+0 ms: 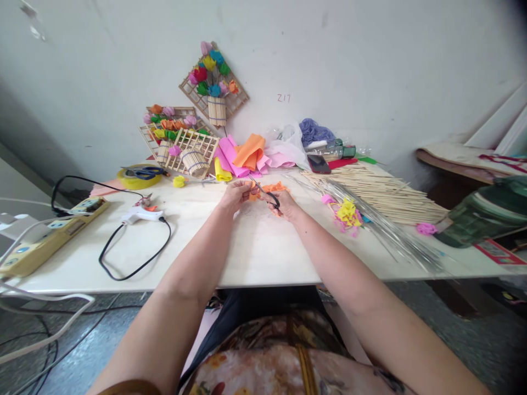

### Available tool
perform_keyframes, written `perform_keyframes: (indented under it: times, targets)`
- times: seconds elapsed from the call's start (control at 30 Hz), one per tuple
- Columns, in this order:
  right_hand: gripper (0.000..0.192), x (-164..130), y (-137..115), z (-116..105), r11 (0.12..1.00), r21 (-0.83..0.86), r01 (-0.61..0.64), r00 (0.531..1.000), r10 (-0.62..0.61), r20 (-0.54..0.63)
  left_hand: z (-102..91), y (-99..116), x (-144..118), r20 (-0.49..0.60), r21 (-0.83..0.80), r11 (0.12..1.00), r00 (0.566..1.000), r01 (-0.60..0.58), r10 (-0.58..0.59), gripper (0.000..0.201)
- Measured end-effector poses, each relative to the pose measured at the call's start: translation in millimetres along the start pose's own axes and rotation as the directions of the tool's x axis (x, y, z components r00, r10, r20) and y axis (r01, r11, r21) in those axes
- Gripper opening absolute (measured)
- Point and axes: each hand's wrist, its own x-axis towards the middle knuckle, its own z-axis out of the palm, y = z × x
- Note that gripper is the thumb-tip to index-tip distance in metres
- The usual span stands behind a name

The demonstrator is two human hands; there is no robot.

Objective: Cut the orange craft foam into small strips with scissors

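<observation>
The orange paper piece (pixel 252 192) sits at the middle of the counter (pixel 263 247), pinched in the fingers of the left hand (pixel 235 195), which are closed on its left edge; the right hand (pixel 284 206) has its fingers curled shut through the handles of the black scissors (pixel 265 196), whose blades point far-left into the paper; a second orange scrap (pixel 275 187) lies just beyond the hands. To cut well here, the left hand would do best to keep the paper taut and turn it into the blades, while the scissors take short, steady snips close to the pinch. Further out, folded pink and orange sheets (pixel 247 153) lie at the far side, a bundle of wooden sticks (pixel 379 192) spreads to the right, a glue gun (pixel 142 215) and its black cord rest to the left, and a power strip (pixel 49 233) lies at the left edge. How far the blades are open is hard to make out; the paper's shape is mostly hidden by the fingers; the green object at the right edge is cut off.
</observation>
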Motion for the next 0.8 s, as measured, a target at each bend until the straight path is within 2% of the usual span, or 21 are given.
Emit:
perform_keyframes:
  times: [0.3, 0.8]
  targets:
    - [0.017, -1.9, -2.5, 1.4, 1.000, 0.012, 0.014, 1.000, -0.014, 0.008, 0.0, 2.3, -1.4, -0.042, -0.062, 0.998, 0.999, 0.004, -0.007, 0.011]
    - [0.026, 3.9, 3.9, -2.6, 0.998, -0.054, 0.008, 0.998, -0.005, 0.055, -2.6, 0.2, 0.5, -0.024, -0.088, 0.996, 0.999, 0.019, -0.021, 0.009]
